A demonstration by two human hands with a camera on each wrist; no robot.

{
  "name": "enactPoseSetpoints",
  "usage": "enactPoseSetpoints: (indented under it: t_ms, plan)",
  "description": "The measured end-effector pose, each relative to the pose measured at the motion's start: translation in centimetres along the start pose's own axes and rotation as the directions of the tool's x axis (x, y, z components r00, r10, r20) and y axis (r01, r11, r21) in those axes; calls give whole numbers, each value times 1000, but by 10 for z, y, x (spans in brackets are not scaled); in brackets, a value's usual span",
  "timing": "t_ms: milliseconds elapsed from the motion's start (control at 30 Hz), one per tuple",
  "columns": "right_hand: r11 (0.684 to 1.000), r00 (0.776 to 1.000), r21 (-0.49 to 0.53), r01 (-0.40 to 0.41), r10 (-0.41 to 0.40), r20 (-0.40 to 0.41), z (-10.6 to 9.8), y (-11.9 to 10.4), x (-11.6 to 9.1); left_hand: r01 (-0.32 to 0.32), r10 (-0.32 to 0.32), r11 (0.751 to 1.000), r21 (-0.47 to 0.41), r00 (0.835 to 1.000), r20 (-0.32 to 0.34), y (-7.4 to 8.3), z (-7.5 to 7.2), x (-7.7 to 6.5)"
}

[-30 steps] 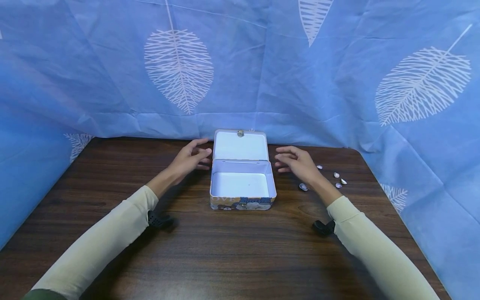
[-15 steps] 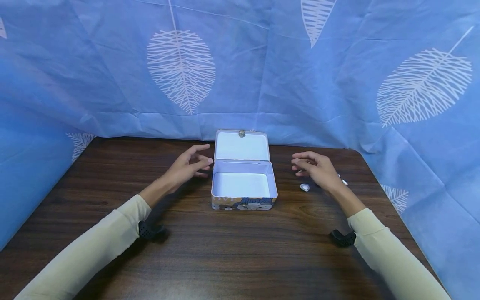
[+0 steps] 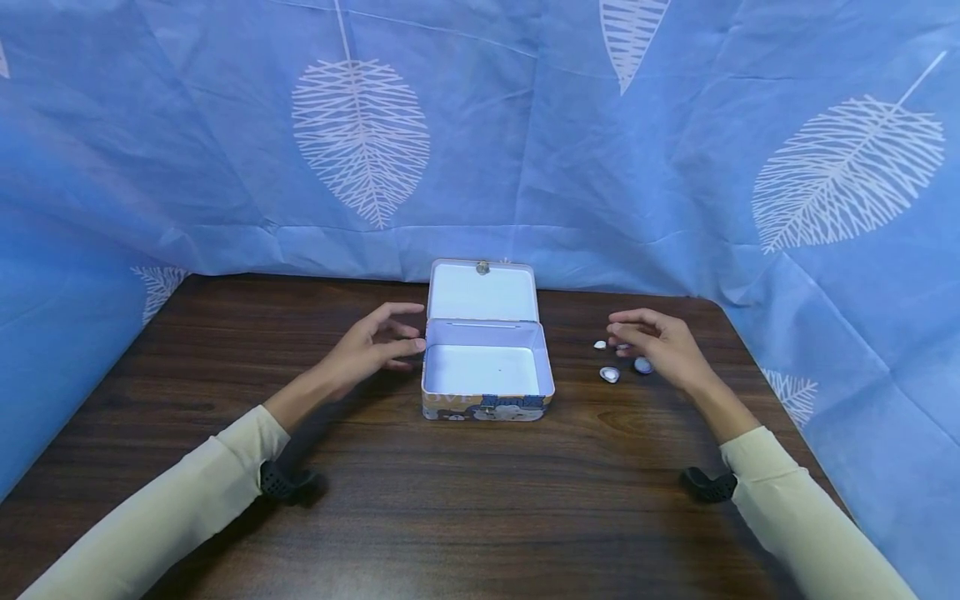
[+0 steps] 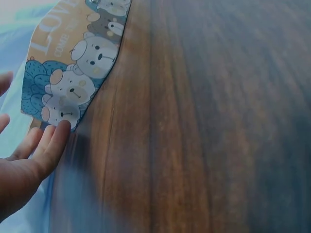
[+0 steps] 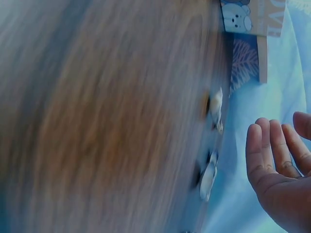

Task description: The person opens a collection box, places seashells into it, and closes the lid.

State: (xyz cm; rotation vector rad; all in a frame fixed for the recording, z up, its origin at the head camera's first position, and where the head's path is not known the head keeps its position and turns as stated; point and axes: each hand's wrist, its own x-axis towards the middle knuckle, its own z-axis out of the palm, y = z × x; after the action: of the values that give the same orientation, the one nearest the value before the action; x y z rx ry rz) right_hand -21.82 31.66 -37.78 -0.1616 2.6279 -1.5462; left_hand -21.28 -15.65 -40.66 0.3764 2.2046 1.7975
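A tin box [image 3: 487, 408] with bear pictures on its sides stands on the table, its hinged lid [image 3: 482, 292] raised, the white inside bare. My left hand [image 3: 367, 346] is beside the box's left wall, fingers loosely spread and thumb near the rim. In the left wrist view its fingertips come right up to the printed side [image 4: 73, 87]. To the right of the box, my right hand [image 3: 667, 346] hovers over several small seashells, fingers relaxed and holding nothing. One pale shell [image 3: 610, 375] lies in front of the fingers, another [image 3: 643, 365] under the palm; the hand hides others.
The dark wooden table [image 3: 480, 517] spreads out in front of the box. A blue cloth with white leaf prints [image 3: 480, 133] hangs behind the table and along both sides. Black camera mounts [image 3: 708, 485] sit at the wrists.
My right hand has moved right, from beside the box to over the shells, uncovering some on its left. My left hand has drawn back slightly toward me. The box stays put.
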Motion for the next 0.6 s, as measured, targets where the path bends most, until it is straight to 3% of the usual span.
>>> enactPoseSetpoints:
  t_ms: [400,600]
  plan:
    - [995,998,-97,-15,10,-59,-32,25,-6,16,-14,999,-50,999,42,4,8,-7]
    - [995,996,-95,-23,15,-83,-47,37,-9,36,-34,999,-38,998,62,3,11,-10]
